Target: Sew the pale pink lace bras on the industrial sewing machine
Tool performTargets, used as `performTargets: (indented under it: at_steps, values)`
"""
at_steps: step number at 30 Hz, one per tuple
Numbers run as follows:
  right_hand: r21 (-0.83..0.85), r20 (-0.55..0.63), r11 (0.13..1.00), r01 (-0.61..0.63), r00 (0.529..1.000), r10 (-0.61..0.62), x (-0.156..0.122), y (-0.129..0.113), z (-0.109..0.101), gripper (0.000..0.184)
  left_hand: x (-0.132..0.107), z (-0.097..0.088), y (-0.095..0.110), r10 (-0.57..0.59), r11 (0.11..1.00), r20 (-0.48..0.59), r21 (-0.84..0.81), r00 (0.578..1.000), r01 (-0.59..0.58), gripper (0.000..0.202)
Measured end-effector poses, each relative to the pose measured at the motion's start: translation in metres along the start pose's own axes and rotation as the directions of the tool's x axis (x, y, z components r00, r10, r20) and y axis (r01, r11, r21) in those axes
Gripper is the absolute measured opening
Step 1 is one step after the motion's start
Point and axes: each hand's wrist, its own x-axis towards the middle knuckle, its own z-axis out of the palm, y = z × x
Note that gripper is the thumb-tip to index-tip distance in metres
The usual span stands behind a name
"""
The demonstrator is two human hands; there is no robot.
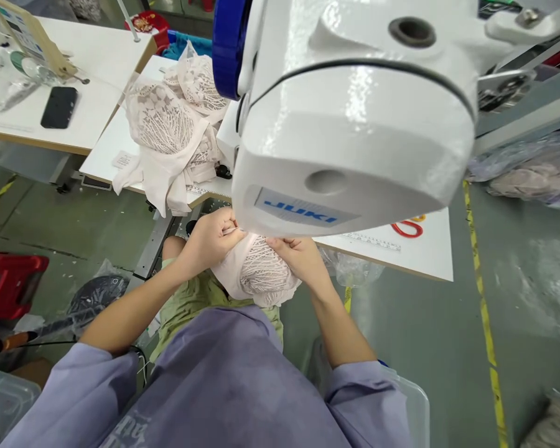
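Fabric [266, 274], pale with a lacy patch in the middle, is hanging over your lap just below the nose of the white JUKI sewing machine [350, 137], so that's where your work sits. Your left hand [212, 239], just below and left of the machine, has the plain edge nipped between thumb and fingers. Your right hand [303, 260], right under the machine, looks to be pinching the upper edge on the other side, though the machine covers some of its fingertips, so I can't tell exactly how they're placed. Left of the machine you've got a heap of similar lacy pieces [168, 124] on the white table, some of it draping over the front edge. Further left of the machine, on the next table, there's a dark phone [59, 107] lying flat. Just below the machine's right side, a red loop [419, 231] pokes out on the tabletop [432, 252], near some printed ruler markings [378, 242]. Way off to the machine's lower left, there's a red plastic stool-looking thing [14, 283] on the floor.
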Motion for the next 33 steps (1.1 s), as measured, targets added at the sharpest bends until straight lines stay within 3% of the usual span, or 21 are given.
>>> performTargets:
  at_steps: [4,10,15,17,20,22,24,28,33]
  values:
    - [0.100,0.031,0.994,0.038,0.999,-0.041,0.004,0.004,-0.001,0.037,0.003,0.001,-0.001,0.015,1.000,-0.004,0.000,1.000,-0.015,0.011]
    - [0.073,0.013,0.997,0.033,0.999,-0.034,0.007,0.002,-0.004,0.040,0.002,0.001,0.002,0.007,1.000,0.002,0.018,1.000,-0.007,0.013]
    - [0.163,0.015,0.985,-0.049,0.999,0.047,0.007,0.033,0.007,0.060,0.001,-0.003,0.001,0.009,0.997,0.017,0.070,1.000,-0.010,0.018]
    - [0.171,0.075,0.984,-0.043,0.997,0.031,0.005,0.051,0.014,0.080,0.000,-0.006,0.000,0.013,0.994,0.002,0.111,1.000,-0.013,0.018]
    - [0.138,0.268,0.990,0.032,0.961,-0.068,-0.001,0.074,0.021,0.103,-0.001,-0.009,-0.004,0.017,0.987,-0.019,0.157,1.000,-0.014,0.020]
    - [0.128,0.418,0.992,0.023,0.906,-0.075,-0.007,0.085,0.019,0.097,-0.003,-0.011,-0.006,0.017,0.983,-0.025,0.182,1.000,-0.012,0.022]
    - [0.133,0.501,0.990,-0.048,0.865,-0.026,-0.016,0.093,0.015,0.077,-0.004,-0.011,-0.007,0.022,0.980,-0.034,0.200,0.999,-0.015,0.021]
    - [0.294,0.402,0.924,-0.243,0.909,0.111,-0.035,0.112,0.007,0.046,-0.008,-0.011,-0.007,0.025,0.981,-0.035,0.194,0.999,-0.018,0.015]
    - [0.420,0.216,0.871,-0.254,0.960,0.175,-0.059,0.124,0.004,0.054,-0.012,-0.009,-0.005,0.018,0.982,0.009,0.188,1.000,-0.019,0.019]
